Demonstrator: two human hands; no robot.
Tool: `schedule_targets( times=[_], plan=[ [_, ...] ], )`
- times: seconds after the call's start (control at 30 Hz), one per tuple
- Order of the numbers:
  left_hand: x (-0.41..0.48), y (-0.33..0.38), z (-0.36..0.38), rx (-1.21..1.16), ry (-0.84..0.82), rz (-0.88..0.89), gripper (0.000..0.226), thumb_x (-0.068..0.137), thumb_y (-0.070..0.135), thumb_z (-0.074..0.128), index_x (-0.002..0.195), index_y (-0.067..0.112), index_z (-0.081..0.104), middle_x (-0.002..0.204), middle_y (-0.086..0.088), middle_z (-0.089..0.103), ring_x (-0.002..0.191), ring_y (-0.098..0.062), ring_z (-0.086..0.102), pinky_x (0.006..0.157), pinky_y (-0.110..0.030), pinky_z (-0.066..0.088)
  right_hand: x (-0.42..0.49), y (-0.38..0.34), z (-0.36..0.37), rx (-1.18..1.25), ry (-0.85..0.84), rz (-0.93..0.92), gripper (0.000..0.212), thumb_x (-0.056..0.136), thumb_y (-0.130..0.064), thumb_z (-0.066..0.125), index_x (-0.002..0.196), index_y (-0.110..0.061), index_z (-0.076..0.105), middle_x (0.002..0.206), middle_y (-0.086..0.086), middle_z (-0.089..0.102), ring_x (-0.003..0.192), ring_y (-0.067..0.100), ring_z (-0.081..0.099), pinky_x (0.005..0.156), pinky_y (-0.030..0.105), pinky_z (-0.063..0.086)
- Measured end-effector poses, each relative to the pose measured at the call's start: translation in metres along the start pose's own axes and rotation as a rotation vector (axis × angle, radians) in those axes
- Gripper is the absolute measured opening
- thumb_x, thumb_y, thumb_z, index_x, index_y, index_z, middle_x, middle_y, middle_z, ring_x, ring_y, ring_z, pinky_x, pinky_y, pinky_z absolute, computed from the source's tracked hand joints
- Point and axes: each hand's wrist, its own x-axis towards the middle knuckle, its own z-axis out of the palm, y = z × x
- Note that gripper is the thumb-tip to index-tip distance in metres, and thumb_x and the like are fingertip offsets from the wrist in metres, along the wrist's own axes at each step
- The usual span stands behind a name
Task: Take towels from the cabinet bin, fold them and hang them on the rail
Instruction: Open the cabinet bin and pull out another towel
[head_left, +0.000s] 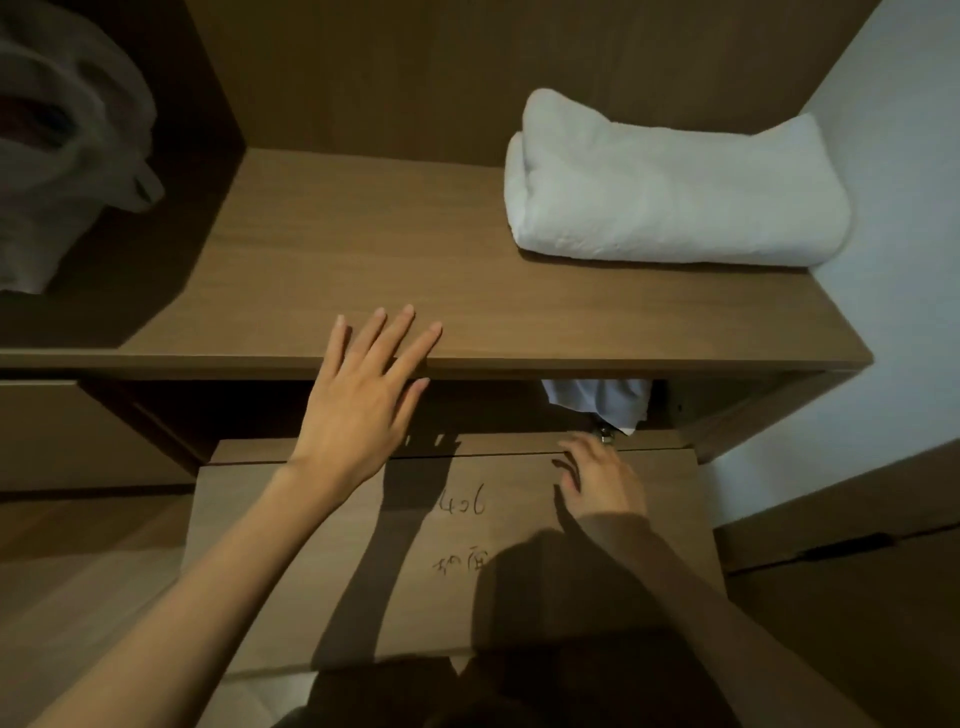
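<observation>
Left grip (363, 410) wide, fingers splayed flat across the front edge of the shelf (337, 260), holding nothing. Right grip (602, 473) lower down, fingers curled at the top edge of the handwritten bin front (467, 545), clasping it or merely resting there, impossible to tell. Folded white towel (670, 182) lying at the shelf's right end, more white cloth (597, 405) peeking from the dark opening just above the right grip, plastic bag (67, 156) off far left.
</observation>
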Motion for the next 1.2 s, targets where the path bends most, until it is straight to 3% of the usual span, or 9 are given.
schedule_targets(
  times=[0.1,0.23,0.4,0.47,0.67,0.77,0.97,1.1,1.2],
  plan=[
    [0.003,-0.004,0.026,0.043,0.167,0.006,0.050,0.102,0.034,0.039,0.151,0.028,0.028,0.153,-0.005,0.036,0.142,-0.026,0.031,0.119,-0.044,0.014,0.033,0.020,0.037,0.003,0.022,0.060,0.047,0.096,-0.023,0.053,0.142,-0.023,0.042,0.149,0.000,0.038,0.136,0.017,0.038,0.111,0.037,0.036],
    [0.005,-0.005,0.041,0.011,0.348,0.004,0.045,0.100,0.026,0.042,0.145,0.026,0.041,0.146,-0.004,0.046,0.134,-0.026,0.041,0.106,-0.039,0.026,0.074,0.041,0.072,-0.063,0.071,0.096,0.047,0.095,-0.023,0.055,0.141,-0.020,0.043,0.141,0.004,0.047,0.130,0.021,0.045,0.108,0.042,0.039],
    [0.005,-0.009,0.049,-0.011,0.417,0.027,0.045,0.099,0.018,0.042,0.144,0.026,0.044,0.145,-0.002,0.048,0.132,-0.026,0.042,0.100,-0.039,0.028,0.117,0.047,0.096,-0.049,-0.002,0.136,0.058,0.098,-0.024,0.051,0.150,-0.023,0.027,0.153,0.009,0.035,0.126,0.027,0.050,0.099,0.044,0.048],
    [0.005,-0.010,0.051,-0.021,0.425,0.026,0.044,0.101,0.020,0.042,0.144,0.027,0.044,0.145,-0.001,0.047,0.132,-0.026,0.042,0.099,-0.039,0.027,0.133,0.046,0.104,-0.009,-0.046,0.156,0.061,0.099,-0.021,0.050,0.152,-0.021,0.021,0.152,0.010,0.033,0.132,0.027,0.044,0.103,0.043,0.045],
    [0.008,-0.012,0.057,-0.039,0.429,0.020,0.042,0.102,0.023,0.042,0.143,0.031,0.044,0.145,0.001,0.046,0.132,-0.024,0.039,0.098,-0.037,0.024,0.166,0.046,0.114,-0.095,0.036,0.253,0.034,0.100,-0.021,0.047,0.133,-0.013,0.047,0.135,0.015,0.047,0.127,0.034,0.043,0.101,0.048,0.041],
    [0.009,-0.013,0.058,-0.031,0.413,0.027,0.043,0.101,0.024,0.043,0.143,0.032,0.044,0.146,0.001,0.046,0.132,-0.024,0.038,0.098,-0.038,0.023,0.158,0.028,0.113,-0.054,0.001,0.144,0.028,0.100,-0.020,0.046,0.127,-0.015,0.052,0.124,0.012,0.055,0.115,0.029,0.052,0.098,0.044,0.043],
    [0.007,-0.014,0.056,-0.021,0.409,0.030,0.043,0.103,0.023,0.044,0.145,0.032,0.042,0.146,0.003,0.045,0.133,-0.023,0.039,0.100,-0.036,0.022,0.084,-0.039,0.111,0.210,-0.092,-0.213,0.018,0.096,-0.023,0.058,0.112,-0.019,0.064,0.106,-0.001,0.066,0.093,0.017,0.060,0.076,0.026,0.043],
    [0.000,-0.013,0.051,0.037,0.392,0.076,0.049,0.102,0.016,0.046,0.149,0.026,0.035,0.150,0.001,0.041,0.136,-0.024,0.037,0.111,-0.038,0.020,0.039,-0.054,0.099,0.254,-0.191,-0.256,0.020,0.095,-0.028,0.059,0.114,-0.022,0.063,0.107,-0.006,0.063,0.087,0.009,0.054,0.069,0.016,0.036],
    [-0.012,-0.011,0.053,0.002,0.392,0.106,0.053,0.100,0.012,0.050,0.150,0.017,0.033,0.154,-0.004,0.034,0.143,-0.025,0.029,0.120,-0.043,0.013,0.019,-0.040,0.091,0.265,-0.337,-0.276,0.025,0.093,-0.036,0.061,0.116,-0.027,0.065,0.112,-0.010,0.066,0.091,0.004,0.057,0.075,0.013,0.038]
  ],
)
